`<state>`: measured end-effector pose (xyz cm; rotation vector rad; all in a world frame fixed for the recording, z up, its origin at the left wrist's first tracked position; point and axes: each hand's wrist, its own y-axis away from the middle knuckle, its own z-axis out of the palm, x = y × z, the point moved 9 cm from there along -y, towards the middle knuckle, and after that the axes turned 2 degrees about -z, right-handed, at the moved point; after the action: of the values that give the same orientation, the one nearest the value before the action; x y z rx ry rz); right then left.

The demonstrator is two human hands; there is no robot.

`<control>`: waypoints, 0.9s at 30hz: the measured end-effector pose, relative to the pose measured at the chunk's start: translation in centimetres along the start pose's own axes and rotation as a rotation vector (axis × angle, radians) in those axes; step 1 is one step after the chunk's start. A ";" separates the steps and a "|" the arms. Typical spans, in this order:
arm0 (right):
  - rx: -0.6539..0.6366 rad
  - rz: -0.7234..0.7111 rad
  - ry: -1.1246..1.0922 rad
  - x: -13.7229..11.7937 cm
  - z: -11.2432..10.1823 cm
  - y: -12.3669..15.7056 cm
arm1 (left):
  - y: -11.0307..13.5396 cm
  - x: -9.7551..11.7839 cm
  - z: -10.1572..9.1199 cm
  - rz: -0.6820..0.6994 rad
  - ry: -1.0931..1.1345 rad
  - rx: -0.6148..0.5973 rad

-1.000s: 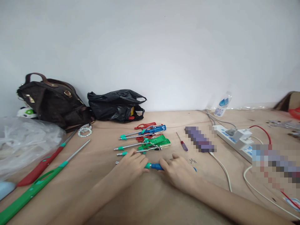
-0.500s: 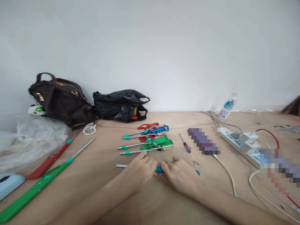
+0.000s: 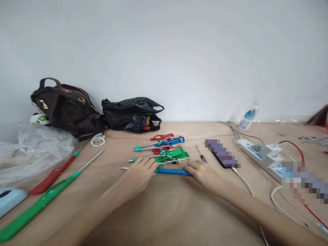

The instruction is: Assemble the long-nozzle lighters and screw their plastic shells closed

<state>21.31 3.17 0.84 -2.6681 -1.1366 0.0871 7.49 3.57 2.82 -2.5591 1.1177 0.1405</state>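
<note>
A blue long-necked lighter (image 3: 171,171) lies crosswise in front of me, its metal tip pointing left. My left hand (image 3: 142,172) is closed around the front part of its body, and my right hand (image 3: 203,173) grips the rear end, fingers hiding it. Just beyond are opened lighters with metal tubes and thin wires: a green one (image 3: 171,155), a blue one (image 3: 173,141) and red casing parts (image 3: 165,137). A screwdriver (image 3: 201,155) with a reddish handle lies just past my right hand, which partly covers it.
Whole green (image 3: 38,205) and red (image 3: 55,176) lighters lie at left beside a clear plastic bag (image 3: 33,153). At the back are a backpack (image 3: 69,109), a black bag (image 3: 128,114) and a bottle (image 3: 248,118). A phone (image 3: 222,153), power strip (image 3: 261,159) and cables occupy the right.
Both hands have moved up the table with the blue lighter and spread apart, exposing more of its body. My right hand now overlaps the screwdriver handle.
</note>
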 end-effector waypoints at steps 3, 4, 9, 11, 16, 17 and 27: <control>0.038 -0.023 0.050 0.2 1.6 0.1 | -0.6 2.1 0.5 0.073 0.146 -0.022; 0.047 -0.043 0.059 -0.1 2.0 0.0 | -0.9 3.0 0.8 0.104 0.207 -0.026; 0.110 -0.042 -0.098 0.9 0.3 0.0 | -2.2 5.2 2.1 0.153 0.306 -0.010; 0.112 0.086 -0.178 3.4 -1.3 0.8 | -2.2 5.0 2.3 0.152 0.291 0.014; -0.125 0.349 -0.228 8.0 -1.2 4.4 | -1.9 4.4 2.1 0.140 0.251 0.020; -0.160 0.356 -0.232 8.1 -0.8 4.9 | -1.9 4.3 2.0 0.139 0.248 0.020; -0.209 0.328 -0.116 7.9 2.1 5.9 | -1.9 4.6 2.1 0.147 0.409 0.057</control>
<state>30.69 5.31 -2.32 -3.0508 -0.7626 0.1922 12.09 2.35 0.35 -2.5180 1.4293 -0.3919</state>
